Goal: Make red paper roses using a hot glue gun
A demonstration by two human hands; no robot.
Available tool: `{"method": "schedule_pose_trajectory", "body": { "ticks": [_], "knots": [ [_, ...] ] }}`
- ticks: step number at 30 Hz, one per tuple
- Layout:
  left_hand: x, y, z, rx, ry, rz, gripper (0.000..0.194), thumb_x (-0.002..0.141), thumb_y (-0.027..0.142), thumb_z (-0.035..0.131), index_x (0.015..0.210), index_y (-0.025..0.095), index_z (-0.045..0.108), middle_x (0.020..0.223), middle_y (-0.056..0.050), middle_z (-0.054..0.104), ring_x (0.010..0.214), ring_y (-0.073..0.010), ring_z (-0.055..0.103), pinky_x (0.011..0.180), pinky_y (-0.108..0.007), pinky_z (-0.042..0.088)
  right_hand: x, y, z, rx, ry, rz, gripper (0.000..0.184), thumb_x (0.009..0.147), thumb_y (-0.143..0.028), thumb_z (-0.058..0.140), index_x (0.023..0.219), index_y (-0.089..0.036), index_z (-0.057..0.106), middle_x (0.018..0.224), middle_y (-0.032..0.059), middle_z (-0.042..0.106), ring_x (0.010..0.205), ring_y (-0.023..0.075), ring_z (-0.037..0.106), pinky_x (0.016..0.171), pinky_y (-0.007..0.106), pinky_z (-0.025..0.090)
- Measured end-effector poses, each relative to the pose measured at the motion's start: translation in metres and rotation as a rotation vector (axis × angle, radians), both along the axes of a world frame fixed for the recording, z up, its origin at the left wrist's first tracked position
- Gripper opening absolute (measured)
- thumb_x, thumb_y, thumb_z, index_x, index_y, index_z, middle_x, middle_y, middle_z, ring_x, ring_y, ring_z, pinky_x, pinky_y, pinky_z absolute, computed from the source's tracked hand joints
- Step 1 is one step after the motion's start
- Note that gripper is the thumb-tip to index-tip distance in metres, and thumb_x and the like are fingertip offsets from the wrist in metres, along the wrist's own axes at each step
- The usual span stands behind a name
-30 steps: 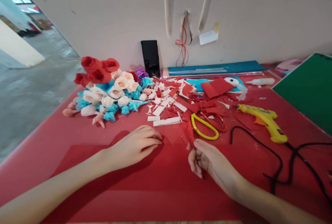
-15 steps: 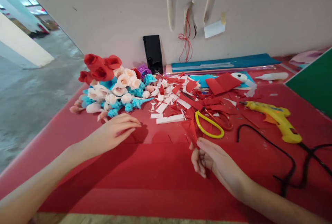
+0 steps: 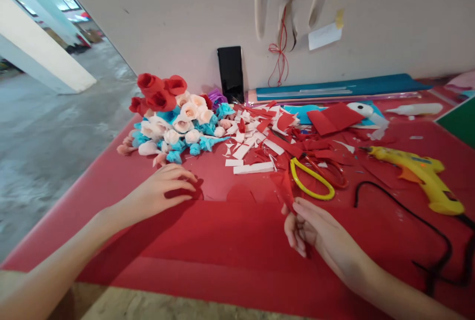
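Between the thumb and fingers of my right hand (image 3: 311, 231) is a small red paper piece (image 3: 284, 189), pointing up toward the scissors. My left hand (image 3: 168, 186) is over the back edge of a wide red paper sheet (image 3: 222, 241), its fingers spread and holding nothing. Just beyond my right hand lie scissors with yellow and red handles (image 3: 311, 195), their blades partly under scraps. A red rounded paper piece (image 3: 239, 193) lies between my hands, hard to tell from the red table.
Paper flowers (image 3: 181, 124) are heaped at the back left, beside red and white scraps (image 3: 256, 144). A black phone (image 3: 230, 75) leans on the wall. At right lies a yellow glue gun (image 3: 419, 169) with a black cord (image 3: 408, 216). Blue paper (image 3: 341, 86) lies along the wall.
The view has shifted, so the table's things appear farther right. My left hand's fingers have spread a little more. My right hand still holds the red paper piece.
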State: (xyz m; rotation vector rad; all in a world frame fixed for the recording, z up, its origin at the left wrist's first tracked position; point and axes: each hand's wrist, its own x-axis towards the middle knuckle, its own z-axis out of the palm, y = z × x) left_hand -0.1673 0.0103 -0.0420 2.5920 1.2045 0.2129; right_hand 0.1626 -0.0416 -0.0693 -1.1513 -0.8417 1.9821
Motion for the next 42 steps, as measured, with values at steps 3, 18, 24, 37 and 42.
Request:
{"method": "schedule_pose_trajectory", "body": {
  "ticks": [3, 18, 24, 37, 42],
  "knots": [
    [0.004, -0.002, 0.003, 0.005, -0.020, 0.006, 0.010, 0.080, 0.022, 0.054, 0.076, 0.022, 0.063, 0.090, -0.002, 0.065, 0.091, -0.0167, 0.057, 0.089, -0.033, 0.040, 0.000, 0.001, -0.002, -0.002, -0.001, 0.007, 0.038, 0.075, -0.053, 0.053, 0.073, -0.016, 0.046, 0.048, -0.0020, 0.054, 0.037, 0.0074, 0.043, 0.038, 0.020, 0.030],
    [0.003, -0.008, 0.007, 0.112, -0.032, 0.079, 0.010, 0.079, 0.017, 0.055, 0.079, 0.019, 0.065, 0.074, 0.001, 0.067, 0.072, -0.0120, 0.058, 0.100, -0.039, 0.032, -0.001, 0.000, -0.002, 0.001, -0.006, 0.011, 0.040, 0.073, -0.055, 0.055, 0.073, -0.015, 0.048, 0.047, -0.0026, 0.054, 0.036, 0.0064, 0.043, 0.037, 0.018, 0.032],
    [0.005, -0.011, 0.014, 0.103, -0.031, 0.090, 0.011, 0.078, 0.016, 0.056, 0.079, 0.016, 0.067, 0.072, -0.001, 0.067, 0.070, -0.0121, 0.057, 0.099, -0.041, 0.031, -0.001, 0.001, -0.003, 0.003, -0.015, 0.005, 0.039, 0.075, -0.054, 0.053, 0.077, -0.015, 0.050, 0.047, -0.0025, 0.055, 0.038, 0.0067, 0.044, 0.038, 0.018, 0.032],
    [0.004, -0.014, 0.008, -0.133, -0.093, 0.290, 0.015, 0.083, 0.025, 0.047, 0.086, 0.019, 0.061, 0.088, -0.002, 0.066, 0.080, -0.0148, 0.060, 0.078, -0.023, 0.042, 0.000, -0.001, 0.001, -0.005, -0.040, 0.012, 0.039, 0.074, -0.054, 0.054, 0.074, -0.015, 0.048, 0.047, -0.0023, 0.054, 0.038, 0.0071, 0.043, 0.038, 0.018, 0.031],
    [0.008, -0.012, 0.008, -0.198, -0.162, 0.468, 0.017, 0.085, 0.030, 0.043, 0.086, 0.017, 0.054, 0.080, 0.000, 0.057, 0.074, -0.0127, 0.055, 0.069, -0.017, 0.040, -0.001, -0.002, 0.000, -0.011, -0.043, 0.014, 0.039, 0.073, -0.054, 0.055, 0.076, -0.015, 0.049, 0.048, -0.0023, 0.055, 0.039, 0.0072, 0.044, 0.038, 0.018, 0.032]
  ]
}}
